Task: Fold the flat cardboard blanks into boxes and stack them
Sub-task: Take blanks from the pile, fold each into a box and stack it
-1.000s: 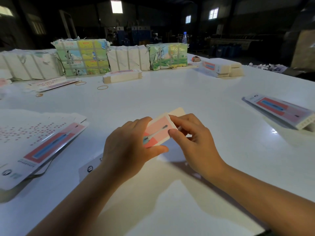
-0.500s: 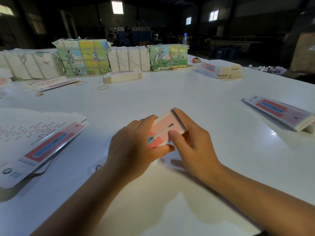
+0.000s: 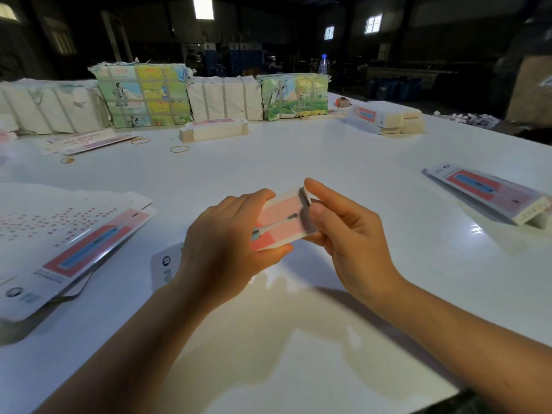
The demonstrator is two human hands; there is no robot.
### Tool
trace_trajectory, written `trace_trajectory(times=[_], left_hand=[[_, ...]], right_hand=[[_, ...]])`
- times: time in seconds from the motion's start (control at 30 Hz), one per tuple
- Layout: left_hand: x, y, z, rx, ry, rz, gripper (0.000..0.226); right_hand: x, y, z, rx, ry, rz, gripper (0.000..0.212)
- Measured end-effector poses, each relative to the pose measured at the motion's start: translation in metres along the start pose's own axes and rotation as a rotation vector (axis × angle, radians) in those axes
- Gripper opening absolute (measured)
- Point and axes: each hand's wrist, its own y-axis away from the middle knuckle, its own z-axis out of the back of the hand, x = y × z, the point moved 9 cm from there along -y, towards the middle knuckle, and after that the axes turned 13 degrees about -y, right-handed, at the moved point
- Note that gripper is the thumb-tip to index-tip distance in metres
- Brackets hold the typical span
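box (image 3: 282,224) being held above white surface (image 3: 298,162), centre | left hand (image 3: 227,243) being wrapped round its near end | right hand (image 3: 349,234) being pinched on far end | flat blanks (image 3: 74,249) being kept at left

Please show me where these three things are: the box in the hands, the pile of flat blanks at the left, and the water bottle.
box (image 3: 280,222), head view, on its pink printed face.
pile of flat blanks (image 3: 89,249), head view, on the top blank's red print.
water bottle (image 3: 323,64), head view, on its clear body.
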Motion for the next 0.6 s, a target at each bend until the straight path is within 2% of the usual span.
trace_trajectory(times=[0.23, 0.43, 0.6], left_hand=[[-0.005, 0.001, 0.010, -0.098, 0.005, -0.095, 0.063], [-0.005, 0.002, 0.007, -0.072, -0.055, -0.114, 0.069], [-0.010, 0.003, 0.006, -0.079, -0.109, -0.130, 0.071]], right_hand=[[0.014, 0.006, -0.001, 0.032, 0.063, 0.148, 0.032], [0.011, 0.013, -0.009, 0.092, 0.376, 0.210, 0.037], [0.016, 0.016, -0.008, 0.055, 0.488, 0.270, 0.040]])
